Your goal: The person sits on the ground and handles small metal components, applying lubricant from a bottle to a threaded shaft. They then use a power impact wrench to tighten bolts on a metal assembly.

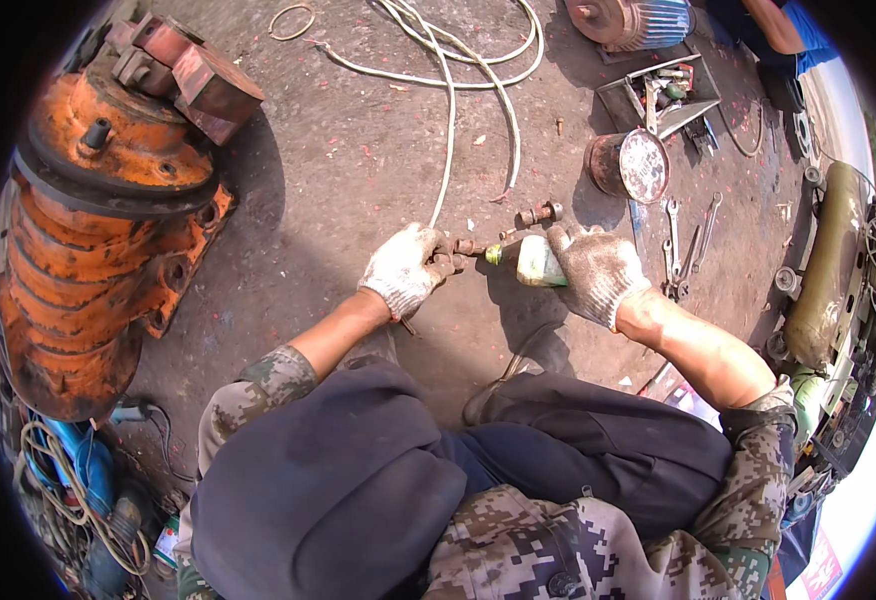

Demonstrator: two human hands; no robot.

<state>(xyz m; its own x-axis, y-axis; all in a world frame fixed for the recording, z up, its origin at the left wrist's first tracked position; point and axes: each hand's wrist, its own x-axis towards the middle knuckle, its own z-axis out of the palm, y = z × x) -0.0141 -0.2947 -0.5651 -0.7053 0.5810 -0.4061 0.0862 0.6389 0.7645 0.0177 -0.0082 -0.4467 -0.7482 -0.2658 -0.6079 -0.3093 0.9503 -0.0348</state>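
Observation:
My left hand (408, 267), in a dirty white knit glove, grips a rusty metal fitting (466, 246) joined to the end of a pale hose (448, 120) that runs away over the ground. My right hand (598, 270), also gloved, holds a small pale plastic bottle (536, 262) with a green nozzle whose tip touches the fitting. Both hands are close together above the dirt ground, in front of my knees.
A large orange machine housing (108, 210) lies at the left. A rusty can (626, 165), several wrenches (683, 240), a metal tool tray (658, 100) and a small rusty part (538, 213) are at the right. A greenish cylinder (828, 270) lies far right. Another person's arm (773, 25) shows top right.

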